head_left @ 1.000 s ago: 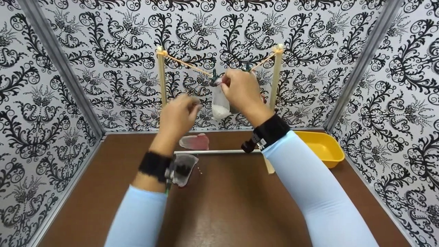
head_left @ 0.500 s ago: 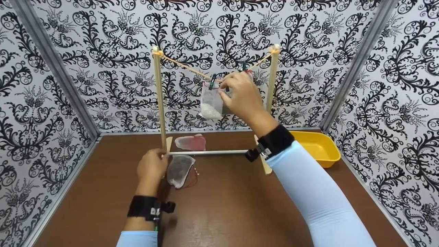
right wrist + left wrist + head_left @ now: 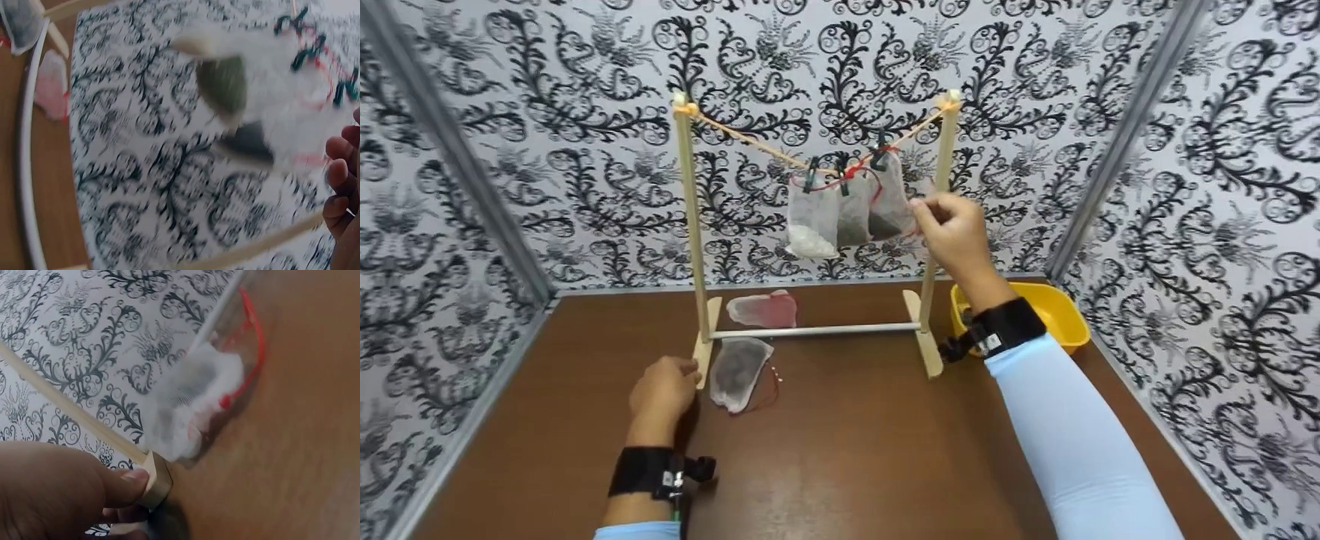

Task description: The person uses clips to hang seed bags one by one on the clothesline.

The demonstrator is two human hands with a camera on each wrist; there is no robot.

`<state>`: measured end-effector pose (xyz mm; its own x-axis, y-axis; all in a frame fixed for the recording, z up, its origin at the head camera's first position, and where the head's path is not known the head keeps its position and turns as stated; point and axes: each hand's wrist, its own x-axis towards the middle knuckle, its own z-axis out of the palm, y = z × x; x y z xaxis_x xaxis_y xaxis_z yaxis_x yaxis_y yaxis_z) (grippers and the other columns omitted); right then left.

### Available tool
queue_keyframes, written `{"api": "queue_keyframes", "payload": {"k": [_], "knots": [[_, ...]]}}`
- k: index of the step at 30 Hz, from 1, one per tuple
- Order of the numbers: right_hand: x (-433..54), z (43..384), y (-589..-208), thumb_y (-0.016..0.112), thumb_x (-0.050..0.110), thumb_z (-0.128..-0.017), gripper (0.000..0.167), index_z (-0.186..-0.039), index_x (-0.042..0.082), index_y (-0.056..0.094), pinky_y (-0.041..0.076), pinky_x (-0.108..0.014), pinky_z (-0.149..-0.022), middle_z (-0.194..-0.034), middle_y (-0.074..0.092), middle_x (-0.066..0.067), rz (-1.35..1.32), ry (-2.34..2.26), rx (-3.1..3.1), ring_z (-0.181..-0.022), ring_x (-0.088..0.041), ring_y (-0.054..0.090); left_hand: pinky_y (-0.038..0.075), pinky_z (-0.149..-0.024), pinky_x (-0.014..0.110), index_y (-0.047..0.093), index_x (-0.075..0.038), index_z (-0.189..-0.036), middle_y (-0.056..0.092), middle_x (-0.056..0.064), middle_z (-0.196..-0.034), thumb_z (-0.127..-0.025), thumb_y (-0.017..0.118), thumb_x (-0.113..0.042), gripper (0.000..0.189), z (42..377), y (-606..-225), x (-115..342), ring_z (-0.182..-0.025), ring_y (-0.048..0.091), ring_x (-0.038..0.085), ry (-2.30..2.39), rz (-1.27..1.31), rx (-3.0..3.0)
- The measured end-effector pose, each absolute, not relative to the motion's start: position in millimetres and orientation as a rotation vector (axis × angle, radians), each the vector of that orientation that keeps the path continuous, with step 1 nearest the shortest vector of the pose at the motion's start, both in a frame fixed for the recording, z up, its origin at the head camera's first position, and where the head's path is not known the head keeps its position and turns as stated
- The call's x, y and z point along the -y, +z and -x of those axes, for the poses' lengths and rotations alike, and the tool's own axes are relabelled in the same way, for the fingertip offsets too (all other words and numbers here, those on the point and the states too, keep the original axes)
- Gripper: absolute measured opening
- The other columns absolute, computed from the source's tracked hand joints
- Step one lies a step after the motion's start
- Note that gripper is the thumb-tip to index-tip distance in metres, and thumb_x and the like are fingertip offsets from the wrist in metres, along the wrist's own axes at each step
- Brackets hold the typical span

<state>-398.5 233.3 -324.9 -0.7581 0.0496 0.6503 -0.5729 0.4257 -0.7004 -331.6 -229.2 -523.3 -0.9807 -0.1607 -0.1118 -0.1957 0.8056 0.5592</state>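
Observation:
My left hand (image 3: 664,394) pinches the front end of the wooden foot (image 3: 157,481) on the left of a small clothesline stand, thumb on top in the left wrist view. My right hand (image 3: 956,229) hovers beside the rightmost hanging pouch (image 3: 889,199), its fingers loosely curled and fingertips right at the pouch's edge. Three sheer drawstring pouches hang from the orange cord (image 3: 746,140) by dark green clips (image 3: 811,175). White contents fill the bottom of the left pouch (image 3: 811,225), green the middle pouch (image 3: 223,87), dark the right one. Red drawstrings dangle near the clips.
A sheer pouch with dark contents (image 3: 739,371) lies before the white crossbar (image 3: 817,330); a pinkish pouch (image 3: 765,309) lies behind it. A yellow basin (image 3: 1065,315) stands at the right, behind my forearm. Patterned walls enclose the brown table (image 3: 840,450).
My left hand has come down from the cord to the stand's left foot. My right hand has left the white-filled pouch's clip and moved right; that pouch hangs free.

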Motion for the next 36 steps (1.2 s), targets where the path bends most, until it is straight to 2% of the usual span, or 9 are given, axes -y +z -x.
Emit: {"api": "queue_keyframes", "payload": {"k": [5,9,15,18,20,23,28,31,36], "knots": [[-289,419,-364,0.077,0.038,-0.11,0.041,-0.096,0.0,0.082,0.056,-0.021,-0.061,-0.079,0.072,0.001,-0.262,1.356,2.277,-0.069,-0.011,0.064,0.057,-0.107,0.071,0.071,-0.016,-0.154,0.063,0.024,-0.163,-0.113,0.067,-0.028,0.043,329,-525,227,-0.143,0.063,0.057,0.917,0.32,-2.913],[-333,426,-397,0.07,0.051,-0.113,0.055,-0.089,0.002,0.076,0.053,-0.026,-0.066,-0.08,0.072,-0.007,-0.183,1.205,2.438,-0.073,-0.017,0.062,0.058,-0.104,0.07,0.071,-0.016,-0.155,0.062,0.025,-0.163,-0.113,0.067,-0.028,0.044,329,-523,225,-0.141,0.064,0.058,0.91,0.335,-2.907],[-374,425,-431,0.067,0.034,-0.115,0.04,-0.103,-0.002,0.079,0.052,-0.03,-0.07,-0.094,0.078,-0.017,-0.031,0.893,2.811,-0.081,-0.024,0.067,0.058,-0.105,0.07,0.072,-0.015,-0.153,0.064,0.023,-0.161,-0.113,0.067,-0.027,0.043,328,-518,220,-0.14,0.066,0.056,0.913,0.343,-2.92],[-380,425,-448,0.071,0.026,-0.109,0.033,-0.09,0.0,0.075,0.048,-0.027,-0.064,-0.08,0.072,-0.009,0.059,0.827,3.044,-0.071,-0.019,0.063,0.06,-0.103,0.07,0.073,-0.013,-0.152,0.067,0.022,-0.159,-0.113,0.068,-0.026,0.041,327,-518,218,-0.138,0.068,0.054,0.904,0.333,-2.933],[-381,428,-460,0.074,0.028,-0.106,0.038,-0.075,0.006,0.068,0.045,-0.027,-0.059,-0.068,0.062,-0.002,0.131,0.837,3.161,-0.063,-0.015,0.056,0.06,-0.102,0.07,0.074,-0.013,-0.15,0.068,0.022,-0.157,-0.112,0.068,-0.025,0.04,326,-518,218,-0.136,0.069,0.054,0.889,0.344,-2.944],[-388,442,-486,0.08,0.036,-0.099,0.046,-0.064,0.014,0.06,0.042,-0.029,-0.057,-0.059,0.049,0.004,0.173,0.881,3.224,-0.057,-0.016,0.049,0.06,-0.102,0.07,0.075,-0.012,-0.15,0.069,0.023,-0.156,-0.112,0.067,-0.024,0.04,326,-519,219,-0.135,0.07,0.054,0.88,0.355,-2.951],[-387,459,-498,0.078,0.026,-0.092,0.028,-0.073,0.009,0.067,0.046,-0.035,-0.064,-0.071,0.057,-0.006,0.172,0.739,3.244,-0.068,-0.027,0.054,0.059,-0.104,0.07,0.075,-0.015,-0.15,0.068,0.022,-0.158,-0.112,0.067,-0.026,0.04,327,-520,219,-0.136,0.069,0.054,0.894,0.367,-2.927],[-376,451,-484,0.073,0.012,-0.091,0.013,-0.084,0.002,0.072,0.05,-0.036,-0.069,-0.082,0.064,-0.013,0.251,0.696,3.285,-0.078,-0.031,0.059,0.058,-0.104,0.07,0.075,-0.017,-0.15,0.067,0.022,-0.159,-0.112,0.067,-0.027,0.04,329,-521,219,-0.136,0.068,0.055,0.893,0.369,-2.917],[-375,450,-487,0.079,0.017,-0.088,0.017,-0.086,0.001,0.074,0.053,-0.034,-0.07,-0.082,0.065,-0.012,0.277,0.776,3.244,-0.078,-0.031,0.061,0.059,-0.103,0.069,0.074,-0.017,-0.151,0.066,0.022,-0.16,-0.112,0.067,-0.026,0.04,330,-519,221,-0.137,0.068,0.056,0.881,0.366,-2.91]]}}
